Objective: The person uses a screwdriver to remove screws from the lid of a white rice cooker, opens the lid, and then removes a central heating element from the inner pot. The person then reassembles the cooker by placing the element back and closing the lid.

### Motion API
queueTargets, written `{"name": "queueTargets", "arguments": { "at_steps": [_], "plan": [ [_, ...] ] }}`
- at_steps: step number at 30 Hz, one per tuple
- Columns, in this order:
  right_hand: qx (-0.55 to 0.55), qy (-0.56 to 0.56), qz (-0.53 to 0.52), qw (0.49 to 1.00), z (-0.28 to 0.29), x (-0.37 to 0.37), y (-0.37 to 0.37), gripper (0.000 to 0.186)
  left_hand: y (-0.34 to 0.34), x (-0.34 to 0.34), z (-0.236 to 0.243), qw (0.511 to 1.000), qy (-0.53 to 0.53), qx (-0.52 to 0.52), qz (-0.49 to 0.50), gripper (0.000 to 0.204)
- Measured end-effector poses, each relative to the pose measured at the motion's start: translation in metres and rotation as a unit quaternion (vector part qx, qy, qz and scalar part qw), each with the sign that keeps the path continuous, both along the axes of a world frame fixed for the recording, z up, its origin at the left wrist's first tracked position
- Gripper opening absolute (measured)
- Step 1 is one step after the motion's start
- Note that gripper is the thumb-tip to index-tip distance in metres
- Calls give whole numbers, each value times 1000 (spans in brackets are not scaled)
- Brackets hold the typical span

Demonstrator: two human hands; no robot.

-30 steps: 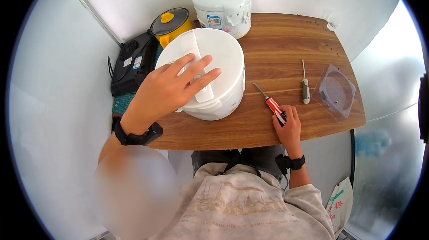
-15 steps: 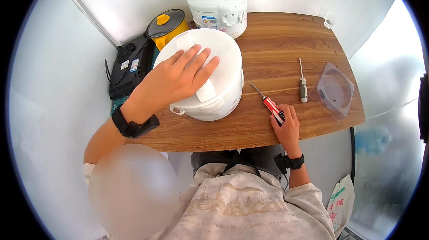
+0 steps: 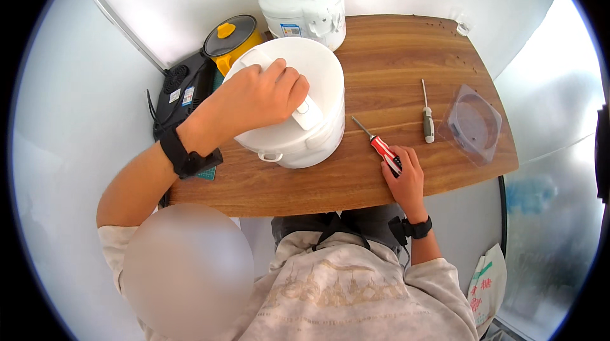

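Observation:
A white rice cooker [image 3: 321, 61] stands upright on the left half of the wooden table. My left hand [image 3: 272, 94] is closed round the carrying handle [image 3: 307, 114] that runs across its lid; the fingers curl over the bar. Low on the cooker's near side a small loop lug [image 3: 270, 157] sticks out. My right hand [image 3: 406, 174] lies on the table near the front edge, its fingers closed round the red, white and dark handle of a screwdriver [image 3: 383, 148]. That screwdriver's metal shaft points toward the cooker, with its tip on the tabletop.
Right of the held tool lies a grey-and-white screwdriver [image 3: 428, 126], beside a clear plastic tray [image 3: 472, 126] with small parts. Behind the cooker stand another white rice cooker [image 3: 305, 10] and a yellow pot [image 3: 232, 39]. A black appliance [image 3: 181, 90] sits at the left edge.
My left hand has gone from lying spread over the lid to gripping the handle. The cooker has turned and tilted slightly. My right hand stays on the screwdriver.

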State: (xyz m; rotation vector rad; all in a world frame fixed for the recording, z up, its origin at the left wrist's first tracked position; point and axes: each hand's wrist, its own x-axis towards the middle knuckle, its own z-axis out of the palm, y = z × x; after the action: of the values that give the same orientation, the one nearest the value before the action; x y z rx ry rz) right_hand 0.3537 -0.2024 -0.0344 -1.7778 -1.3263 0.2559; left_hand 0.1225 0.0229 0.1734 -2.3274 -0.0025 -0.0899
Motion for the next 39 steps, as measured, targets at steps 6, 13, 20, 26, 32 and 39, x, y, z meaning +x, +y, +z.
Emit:
{"name": "queueTargets", "arguments": {
  "at_steps": [6, 13, 20, 26, 32, 39],
  "plan": [
    [-3, 5, 5, 1000, 1, 1, 1, 35, 11, -2, 7, 999, -4, -38, 33, 22],
    [-2, 14, -3, 1000, 4, 1, 1, 33, 31, -16, 47, 964, -98, -223, 106, 34],
    [-4, 20, 5, 1000, 5, 0, 5, 33, 53, -62, 79, 841, -265, -438, 174, 37],
    [-6, 17, -9, 1000, 6, -2, 5, 33, 70, -111, 67, 747, -408, -502, 157, 26],
    [-15, -4, -7, 1000, 2, -1, 4, 33, 46, -149, 51, 629, -539, -530, 181, 29],
    [-5, -5, -5, 1000, 2, -1, 5, 34, 4, -193, 37, 581, -613, -504, 182, 30]
  ]
}}
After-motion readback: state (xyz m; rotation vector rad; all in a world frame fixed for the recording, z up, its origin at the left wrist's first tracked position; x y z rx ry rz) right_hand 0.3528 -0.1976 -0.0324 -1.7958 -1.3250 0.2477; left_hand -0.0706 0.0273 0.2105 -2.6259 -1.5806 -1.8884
